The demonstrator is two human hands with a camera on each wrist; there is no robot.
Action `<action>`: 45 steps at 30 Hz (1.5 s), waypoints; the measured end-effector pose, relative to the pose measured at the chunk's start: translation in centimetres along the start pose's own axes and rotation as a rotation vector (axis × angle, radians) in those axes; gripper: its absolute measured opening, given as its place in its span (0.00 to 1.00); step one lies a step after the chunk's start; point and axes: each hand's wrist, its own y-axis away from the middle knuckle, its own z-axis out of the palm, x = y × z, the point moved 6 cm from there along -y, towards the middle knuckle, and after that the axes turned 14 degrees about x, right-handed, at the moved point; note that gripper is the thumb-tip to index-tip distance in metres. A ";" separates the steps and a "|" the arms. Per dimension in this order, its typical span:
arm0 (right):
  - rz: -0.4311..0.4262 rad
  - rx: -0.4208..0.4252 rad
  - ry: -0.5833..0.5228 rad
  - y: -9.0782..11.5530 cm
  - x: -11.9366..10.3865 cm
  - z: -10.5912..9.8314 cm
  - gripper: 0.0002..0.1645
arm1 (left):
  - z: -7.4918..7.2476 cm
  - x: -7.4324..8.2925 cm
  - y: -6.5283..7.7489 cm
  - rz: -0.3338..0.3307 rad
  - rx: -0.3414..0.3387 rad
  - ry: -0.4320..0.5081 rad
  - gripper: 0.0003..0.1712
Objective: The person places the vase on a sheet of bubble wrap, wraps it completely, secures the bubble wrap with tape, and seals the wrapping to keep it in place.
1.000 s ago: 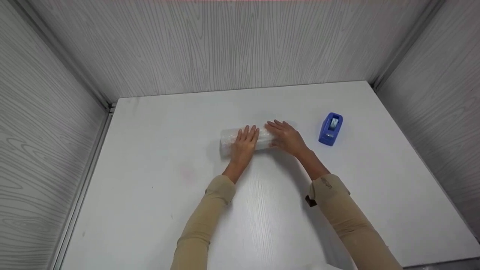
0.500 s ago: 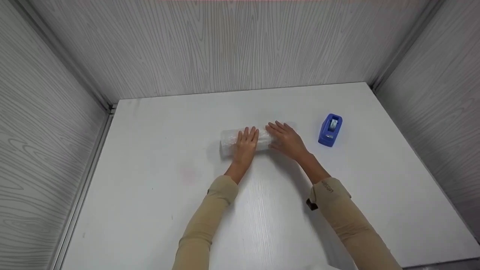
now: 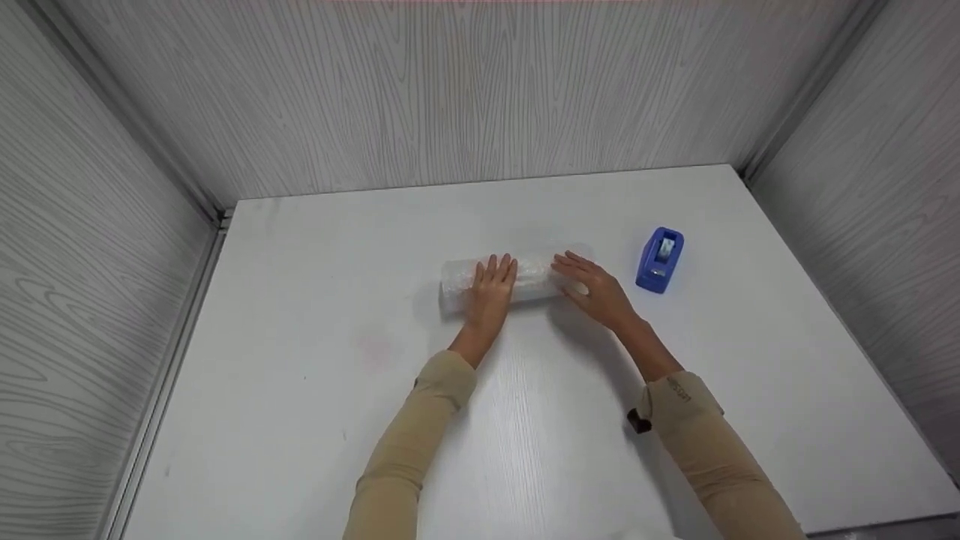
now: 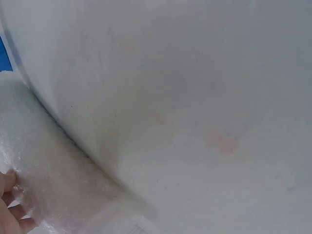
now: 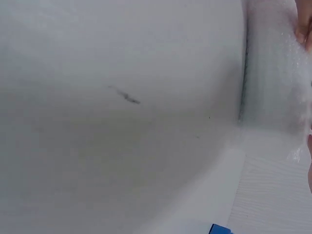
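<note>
A roll of clear bubble wrap (image 3: pixel 536 276) lies crosswise on the white table. My left hand (image 3: pixel 491 296) rests on its left half with the fingers stretched over the top. Near its right end, my right hand (image 3: pixel 596 289) touches the wrap, fingers extended and the thumb apart from them, toward the near side. In the left wrist view the bubble wrap (image 4: pixel 63 170) fills the lower left, with some fingertips on it. The right wrist view has the bubble wrap (image 5: pixel 275 78) at its right edge, where parts of fingers show. Whatever is inside the roll cannot be made out.
A blue tape dispenser (image 3: pixel 660 260) with a tape roll in it stands right of the bubble wrap. The white table (image 3: pixel 315 315) is bounded by grey wood-grain panels (image 3: pixel 450 90) at the back and both sides.
My right hand has slid to the right along the bubble wrap, toward its end, uncovering more of the middle. My left hand and the tape dispenser have stayed nearly in place.
</note>
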 end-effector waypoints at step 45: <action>1.161 -0.112 0.538 2.8 11.6 -8.4 0.29 | -0.4 0.1 -0.1 -0.031 0.019 0.020 0.21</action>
